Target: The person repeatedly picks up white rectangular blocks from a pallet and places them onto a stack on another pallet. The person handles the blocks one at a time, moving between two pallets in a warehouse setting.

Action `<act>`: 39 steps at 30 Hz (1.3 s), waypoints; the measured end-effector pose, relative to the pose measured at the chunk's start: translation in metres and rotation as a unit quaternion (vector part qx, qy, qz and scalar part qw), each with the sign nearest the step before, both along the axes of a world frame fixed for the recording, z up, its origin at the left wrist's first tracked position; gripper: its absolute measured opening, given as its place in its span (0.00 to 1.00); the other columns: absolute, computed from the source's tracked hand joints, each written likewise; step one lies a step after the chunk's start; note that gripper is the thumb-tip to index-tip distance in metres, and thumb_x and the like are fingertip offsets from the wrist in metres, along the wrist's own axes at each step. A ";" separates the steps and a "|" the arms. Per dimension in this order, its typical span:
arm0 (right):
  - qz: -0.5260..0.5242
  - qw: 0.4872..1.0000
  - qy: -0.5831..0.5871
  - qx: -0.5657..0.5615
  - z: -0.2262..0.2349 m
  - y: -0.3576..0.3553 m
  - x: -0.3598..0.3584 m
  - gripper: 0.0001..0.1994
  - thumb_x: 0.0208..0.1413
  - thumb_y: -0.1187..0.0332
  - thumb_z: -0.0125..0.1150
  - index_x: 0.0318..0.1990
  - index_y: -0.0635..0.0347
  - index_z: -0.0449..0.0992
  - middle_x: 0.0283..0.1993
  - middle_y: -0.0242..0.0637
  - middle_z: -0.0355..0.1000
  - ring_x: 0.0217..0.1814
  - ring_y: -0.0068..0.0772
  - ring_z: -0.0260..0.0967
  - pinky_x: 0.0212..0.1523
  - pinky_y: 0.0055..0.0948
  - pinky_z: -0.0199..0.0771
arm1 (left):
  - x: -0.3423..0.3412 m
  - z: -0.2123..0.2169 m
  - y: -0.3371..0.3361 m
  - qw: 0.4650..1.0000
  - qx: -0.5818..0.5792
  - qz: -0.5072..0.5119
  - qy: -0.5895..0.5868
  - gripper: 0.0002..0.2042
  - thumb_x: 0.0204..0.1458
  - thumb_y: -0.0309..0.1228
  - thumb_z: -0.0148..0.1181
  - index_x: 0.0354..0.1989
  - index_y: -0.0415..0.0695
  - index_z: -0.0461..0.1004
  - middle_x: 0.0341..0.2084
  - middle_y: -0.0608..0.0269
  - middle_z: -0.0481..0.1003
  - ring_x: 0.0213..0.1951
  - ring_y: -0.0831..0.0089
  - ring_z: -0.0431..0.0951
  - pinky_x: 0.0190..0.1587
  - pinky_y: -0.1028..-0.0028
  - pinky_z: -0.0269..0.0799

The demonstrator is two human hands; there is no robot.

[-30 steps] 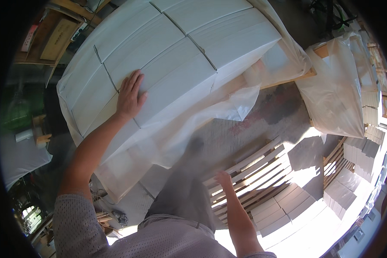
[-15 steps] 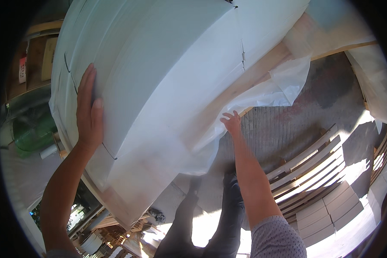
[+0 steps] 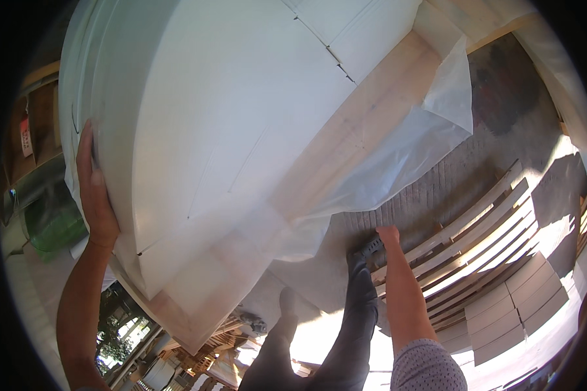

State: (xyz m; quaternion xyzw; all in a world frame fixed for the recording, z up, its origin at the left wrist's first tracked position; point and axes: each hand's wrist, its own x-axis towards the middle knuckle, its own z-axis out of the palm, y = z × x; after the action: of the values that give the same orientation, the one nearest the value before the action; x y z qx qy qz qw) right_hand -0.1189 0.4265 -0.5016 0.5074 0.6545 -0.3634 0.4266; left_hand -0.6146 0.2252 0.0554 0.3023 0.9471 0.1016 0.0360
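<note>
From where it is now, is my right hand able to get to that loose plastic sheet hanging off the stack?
Probably yes. The right hand hangs low by the raised leg, apart from the plastic sheet, with nothing between them. The left hand lies flat on the white stack's side.

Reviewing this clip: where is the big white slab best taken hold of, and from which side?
Probably by its long edges, from both sides: the white slab is broad, flat and tilted. The left hand is pressed flat on its left edge; the right hand hangs off it.
</note>
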 end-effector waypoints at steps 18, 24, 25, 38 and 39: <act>-0.109 0.951 0.289 -0.016 0.177 0.006 0.019 0.14 0.51 0.62 0.58 0.36 0.64 0.79 0.27 0.35 0.75 0.29 0.26 0.75 0.31 0.29 0.72 | -0.001 0.006 -0.012 0.992 0.024 -0.085 0.088 0.24 0.61 0.33 0.44 0.66 0.40 0.56 0.65 0.53 0.57 0.66 0.56 0.55 0.67 0.62 0.48; 0.029 0.974 0.226 0.005 0.266 0.001 0.089 0.15 0.53 0.61 0.56 0.40 0.64 0.78 0.30 0.34 0.76 0.30 0.27 0.74 0.29 0.28 0.71 | -0.002 0.002 -0.018 0.986 0.036 -0.091 0.135 0.24 0.61 0.37 0.46 0.64 0.39 0.58 0.65 0.52 0.58 0.65 0.54 0.57 0.65 0.61 0.52; -0.056 0.972 0.229 0.003 0.282 -0.003 0.102 0.15 0.53 0.61 0.55 0.40 0.63 0.78 0.30 0.34 0.76 0.30 0.27 0.74 0.29 0.28 0.71 | -0.003 0.001 -0.018 0.984 0.039 -0.095 0.143 0.24 0.61 0.37 0.46 0.64 0.39 0.58 0.64 0.52 0.58 0.65 0.54 0.57 0.65 0.60 0.52; -0.597 0.768 0.228 -0.043 0.467 -0.264 0.333 0.19 0.55 0.60 0.57 0.48 0.67 0.73 0.39 0.41 0.75 0.38 0.35 0.76 0.34 0.29 0.73 | 0.049 0.004 -0.015 0.991 0.003 0.003 0.131 0.26 0.59 0.43 0.48 0.60 0.39 0.61 0.60 0.43 0.60 0.63 0.49 0.59 0.61 0.54 0.59; -0.624 0.755 0.197 -0.041 0.468 -0.293 0.349 0.20 0.55 0.60 0.57 0.48 0.67 0.72 0.42 0.43 0.75 0.39 0.37 0.76 0.35 0.30 0.74 | 0.068 0.003 -0.018 0.992 0.008 -0.006 0.128 0.26 0.58 0.42 0.50 0.60 0.38 0.61 0.60 0.43 0.60 0.63 0.49 0.59 0.61 0.54 0.58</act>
State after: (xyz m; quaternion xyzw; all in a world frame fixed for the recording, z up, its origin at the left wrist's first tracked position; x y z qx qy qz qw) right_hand 0.2300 0.1340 -0.0338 0.7029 0.2462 -0.6672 -0.0129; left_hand -0.5461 0.2077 0.0586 0.3189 0.9412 0.0696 -0.0878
